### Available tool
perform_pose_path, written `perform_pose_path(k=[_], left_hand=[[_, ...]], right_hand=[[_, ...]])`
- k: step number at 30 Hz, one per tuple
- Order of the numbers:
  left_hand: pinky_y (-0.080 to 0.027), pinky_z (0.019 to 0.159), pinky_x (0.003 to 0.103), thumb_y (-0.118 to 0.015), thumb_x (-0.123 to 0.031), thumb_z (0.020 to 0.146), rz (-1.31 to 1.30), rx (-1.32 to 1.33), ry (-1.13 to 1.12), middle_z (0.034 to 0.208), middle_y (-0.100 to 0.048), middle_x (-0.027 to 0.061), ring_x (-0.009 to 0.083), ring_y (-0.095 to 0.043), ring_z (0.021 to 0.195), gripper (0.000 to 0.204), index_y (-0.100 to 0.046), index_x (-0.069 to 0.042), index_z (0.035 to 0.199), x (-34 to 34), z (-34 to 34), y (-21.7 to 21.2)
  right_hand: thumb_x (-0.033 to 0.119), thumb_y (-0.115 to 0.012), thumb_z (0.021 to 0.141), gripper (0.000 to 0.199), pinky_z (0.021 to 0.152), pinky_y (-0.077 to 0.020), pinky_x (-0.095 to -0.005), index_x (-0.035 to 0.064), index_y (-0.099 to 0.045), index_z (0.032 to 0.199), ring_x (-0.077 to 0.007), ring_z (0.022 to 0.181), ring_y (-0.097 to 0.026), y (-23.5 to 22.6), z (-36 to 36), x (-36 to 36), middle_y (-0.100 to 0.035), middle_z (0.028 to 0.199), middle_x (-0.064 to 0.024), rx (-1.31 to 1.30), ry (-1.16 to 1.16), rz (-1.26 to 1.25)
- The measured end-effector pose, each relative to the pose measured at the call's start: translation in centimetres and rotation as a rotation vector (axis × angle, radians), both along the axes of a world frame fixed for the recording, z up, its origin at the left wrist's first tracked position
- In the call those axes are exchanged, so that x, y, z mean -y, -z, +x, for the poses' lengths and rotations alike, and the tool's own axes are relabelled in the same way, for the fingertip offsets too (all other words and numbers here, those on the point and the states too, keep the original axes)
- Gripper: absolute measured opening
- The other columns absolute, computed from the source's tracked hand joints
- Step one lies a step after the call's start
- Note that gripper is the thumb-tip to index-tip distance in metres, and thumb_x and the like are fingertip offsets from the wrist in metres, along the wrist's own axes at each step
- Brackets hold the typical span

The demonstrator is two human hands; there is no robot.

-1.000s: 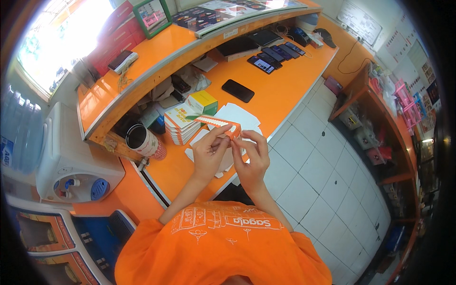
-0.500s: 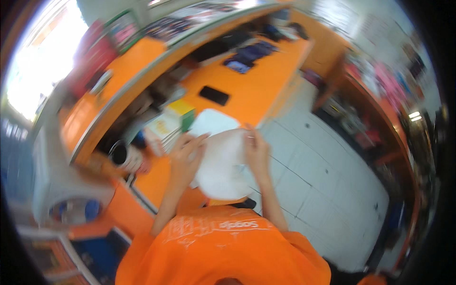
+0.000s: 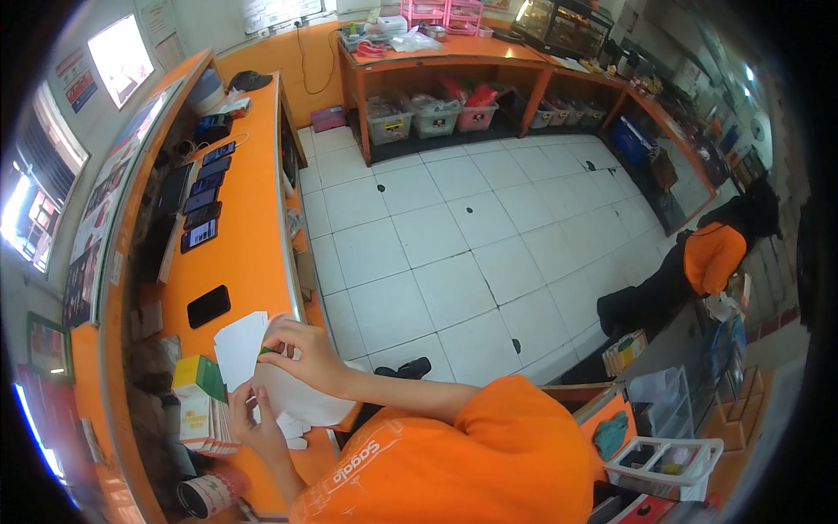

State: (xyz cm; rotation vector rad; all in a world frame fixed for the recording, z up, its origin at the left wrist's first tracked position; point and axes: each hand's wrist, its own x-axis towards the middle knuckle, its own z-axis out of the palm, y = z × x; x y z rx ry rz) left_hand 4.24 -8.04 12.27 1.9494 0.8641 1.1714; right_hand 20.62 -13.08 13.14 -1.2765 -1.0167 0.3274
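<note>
A white card sheet with flap-like cut edges is in front of me, over the left counter's edge. My right hand pinches its far part, fingers closed, and a bit of green shows at the fingertips. My left hand is at the near left edge of the same sheet, its fingers curled and closed against it. More white card lies flat on the counter just beyond my hands. Left of them stands a stack of folded yellow, green and white cartons.
On the orange counter lie a black phone and a row of several phones. A patterned cup stands near my left forearm. Tiled floor spreads to the right. A person in orange bends at the far right.
My view has swung right. Both hands held the sheet by opposite sides; now my right hand reaches across its far part, and my left stays near its left edge.
</note>
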Motion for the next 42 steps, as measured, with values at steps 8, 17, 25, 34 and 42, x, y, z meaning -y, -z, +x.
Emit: perform_pose_path(k=[8, 17, 25, 34, 42], left_hand=[[-0.049, 0.074, 0.023, -0.062, 0.000, 0.091, -0.284, 0.220, 0.097, 0.099, -0.063, 0.0066, 0.0118, -0.059, 0.086, 0.015, -0.061, 0.002, 0.106, 1.4, 1.7, 0.5], [-0.048, 0.075, 0.022, -0.061, -0.001, 0.092, -0.252, 0.291, 0.112, 0.097, -0.063, 0.0066, 0.0100, -0.059, 0.086, 0.016, -0.059, 0.000, 0.108, 1.7, 2.2, -1.2], [-0.048, 0.076, 0.023, -0.059, -0.001, 0.094, -0.189, 0.293, 0.042, 0.099, -0.062, 0.0065, 0.0117, -0.058, 0.088, 0.016, -0.061, 0.002, 0.109, 2.0, 2.2, -2.3], [-0.050, 0.078, 0.025, -0.059, 0.000, 0.093, -0.205, 0.351, -0.037, 0.101, -0.061, 0.0083, 0.0128, -0.058, 0.089, 0.017, -0.062, 0.005, 0.109, 2.3, 1.8, -2.0], [-0.052, 0.079, 0.025, -0.060, 0.002, 0.092, -0.242, 0.446, -0.069, 0.101, -0.061, 0.0089, 0.0137, -0.060, 0.089, 0.015, -0.062, 0.006, 0.107, 2.4, 0.7, -2.0]], right_hand=[[0.006, -0.069, 0.077, 0.019, 0.073, -0.0524, -0.0341, 0.0016, -0.066, 0.096, -0.0260, 0.083, -0.062, -0.5, -0.3, 1.5, -0.064, 0.090, -0.0085, 0.308, 0.102, 0.230], [0.006, -0.070, 0.075, 0.026, 0.070, -0.0531, -0.0336, 0.0025, -0.065, 0.100, -0.0255, 0.083, -0.062, -0.9, -0.3, 2.8, -0.062, 0.091, -0.0080, 0.567, 0.240, 0.270], [0.002, -0.067, 0.078, 0.037, 0.069, -0.0528, -0.0361, -0.0001, -0.058, 0.114, -0.0281, 0.083, -0.062, -1.0, -2.4, 2.2, -0.060, 0.091, -0.0111, 0.491, 0.200, 0.235], [0.001, -0.066, 0.079, 0.033, 0.068, -0.0510, -0.0375, -0.0006, -0.060, 0.112, -0.0300, 0.080, -0.061, -1.0, -3.4, 1.7, -0.059, 0.089, -0.0125, 0.454, 0.153, 0.193], [0.001, -0.065, 0.082, 0.029, 0.068, -0.0509, -0.0385, -0.0009, -0.060, 0.110, -0.0310, 0.080, -0.061, -1.6, -4.3, 1.1, -0.060, 0.086, -0.0133, 0.485, 0.126, 0.201]])
